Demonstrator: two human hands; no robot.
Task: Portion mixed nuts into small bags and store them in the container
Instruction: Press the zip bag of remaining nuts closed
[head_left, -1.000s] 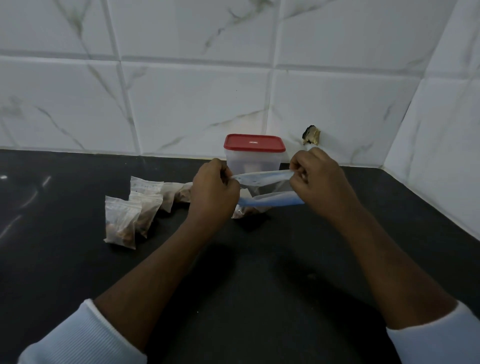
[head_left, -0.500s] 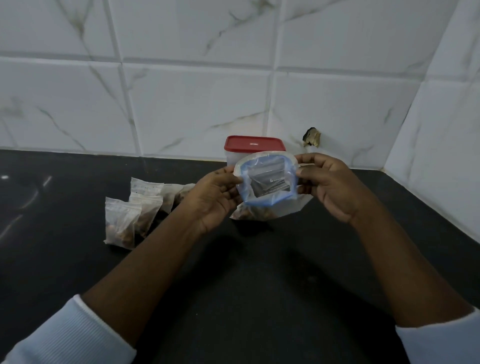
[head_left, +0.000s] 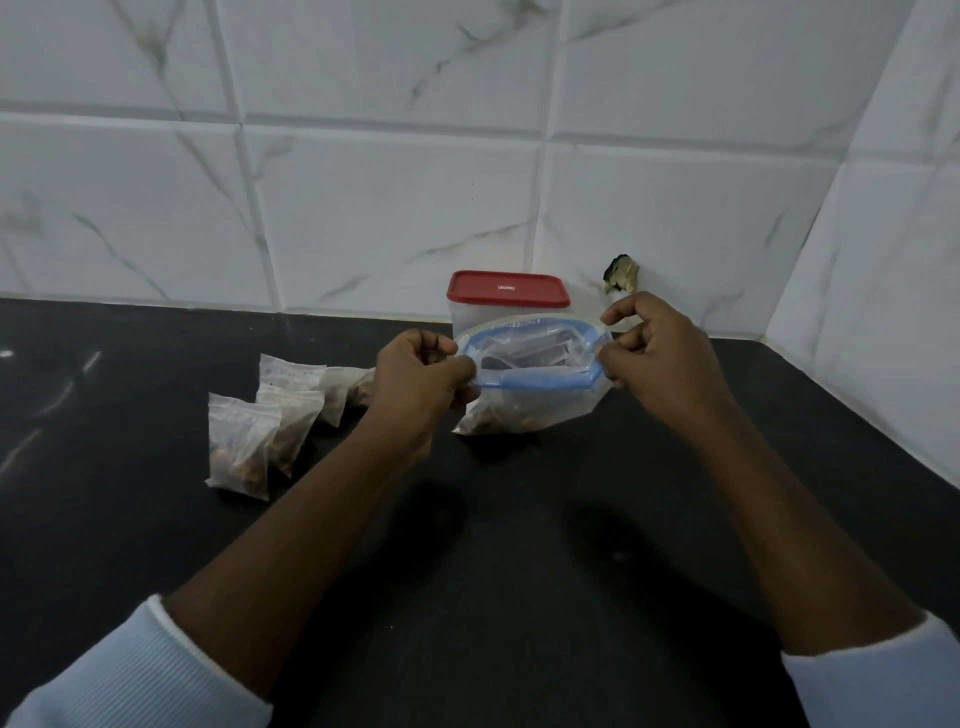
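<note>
A large clear zip bag (head_left: 535, 400) with a blue seal strip stands on the black counter, its mouth pulled open; brown nuts lie at its bottom. My left hand (head_left: 421, 382) pinches the left end of the mouth. My right hand (head_left: 657, 358) pinches the right end. Behind the bag stands a clear container with a shut red lid (head_left: 506, 291). Several small filled bags (head_left: 241, 447) lie to the left on the counter.
The black counter (head_left: 519, 545) runs to a white marble-tiled wall at the back and at the right. A small dark damaged spot (head_left: 621, 273) marks the back wall right of the container.
The big bag's mouth went from stretched flat and narrow, to tilted toward me, to held wide open and lower on the counter. Both hands moved slightly apart.
</note>
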